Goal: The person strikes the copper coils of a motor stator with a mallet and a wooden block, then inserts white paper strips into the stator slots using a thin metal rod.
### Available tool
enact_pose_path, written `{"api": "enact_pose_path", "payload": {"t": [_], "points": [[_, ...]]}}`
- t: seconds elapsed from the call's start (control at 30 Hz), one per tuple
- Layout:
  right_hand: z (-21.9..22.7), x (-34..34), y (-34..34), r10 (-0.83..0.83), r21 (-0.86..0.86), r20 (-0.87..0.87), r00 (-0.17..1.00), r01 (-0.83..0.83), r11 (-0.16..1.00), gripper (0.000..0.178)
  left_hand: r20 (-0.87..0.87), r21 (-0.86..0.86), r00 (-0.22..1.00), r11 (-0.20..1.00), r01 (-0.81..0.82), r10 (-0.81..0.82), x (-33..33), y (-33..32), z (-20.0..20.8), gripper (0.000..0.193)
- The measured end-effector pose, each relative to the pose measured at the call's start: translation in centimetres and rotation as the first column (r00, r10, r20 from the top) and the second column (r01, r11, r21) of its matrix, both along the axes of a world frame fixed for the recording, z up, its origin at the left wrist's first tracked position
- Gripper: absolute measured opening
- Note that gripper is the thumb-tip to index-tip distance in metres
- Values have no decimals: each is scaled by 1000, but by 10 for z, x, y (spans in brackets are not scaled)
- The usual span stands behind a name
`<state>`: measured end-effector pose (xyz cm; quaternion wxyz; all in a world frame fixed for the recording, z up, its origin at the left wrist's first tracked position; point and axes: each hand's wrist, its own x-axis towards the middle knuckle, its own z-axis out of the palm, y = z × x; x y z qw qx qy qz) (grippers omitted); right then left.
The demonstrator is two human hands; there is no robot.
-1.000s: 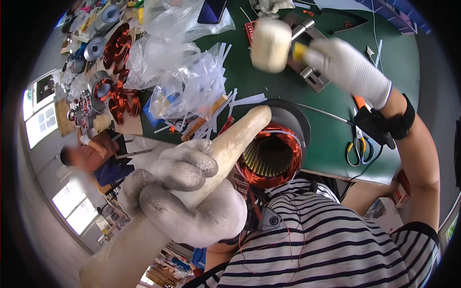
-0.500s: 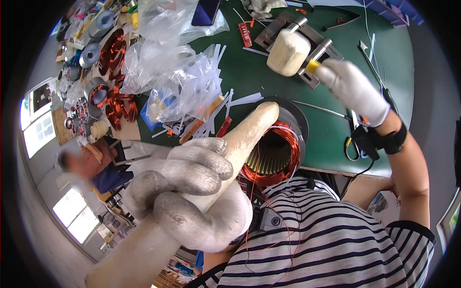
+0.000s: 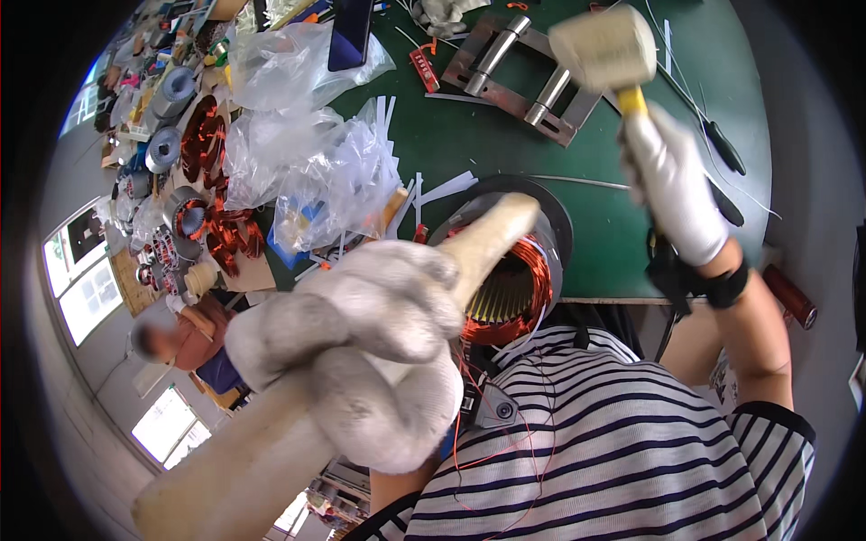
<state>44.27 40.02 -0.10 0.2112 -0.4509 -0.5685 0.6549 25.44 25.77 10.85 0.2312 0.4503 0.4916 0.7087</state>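
Gripping a thick pale wooden rod [image 3: 361,361], the left hand [image 3: 361,352] in its worn white glove has all its fingers wrapped tight round the shaft about midway along. The rod slants up and away from that hand, and its rounded far tip rests against the top of a motor stator [image 3: 510,270], a round steel-cased piece with copper windings showing at its rim and thin red leads trailing down toward the person's striped shirt [image 3: 613,433]. The stator sits at the near edge of a green bench [image 3: 595,216], just beyond the left hand and close against the person's body.

Off to the other side and higher, the right hand [image 3: 672,189], also gloved in white, is closed around the yellow handle of a mallet [image 3: 604,50]. Its cream-coloured head is raised well clear of the stator and the rod tip, touching neither.

Behind the mallet, a metal jig [image 3: 523,77] with two steel rollers lies flat on the bench. Beyond the left hand, crumpled clear plastic bags [image 3: 316,171] and white paper strips are heaped, and further left stand more copper coils [image 3: 212,189]. Right of the right hand, a dark-handled screwdriver [image 3: 722,144] lies on the green surface.

Far below the left hand another person [image 3: 180,338] is visible, blurred.
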Motion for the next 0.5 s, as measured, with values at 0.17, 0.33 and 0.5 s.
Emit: {"api": "enact_pose_path", "payload": {"t": [0.17, 0.33, 0.5], "points": [[-9, 1, -24, 504, 11, 577, 642, -623, 782, 36, 300, -6, 938, 983, 184, -173, -13, 6, 5, 27], [-34, -34, -32, 422, 111, 133, 897, -436, 893, 41, 18, 29, 995, 995, -100, 100, -17, -3, 14, 32], [-77, -29, -78, 346, 43, 27, 938, -347, 937, 44, -98, 12, 974, 978, -206, 207, -13, -10, 1, 30]]}}
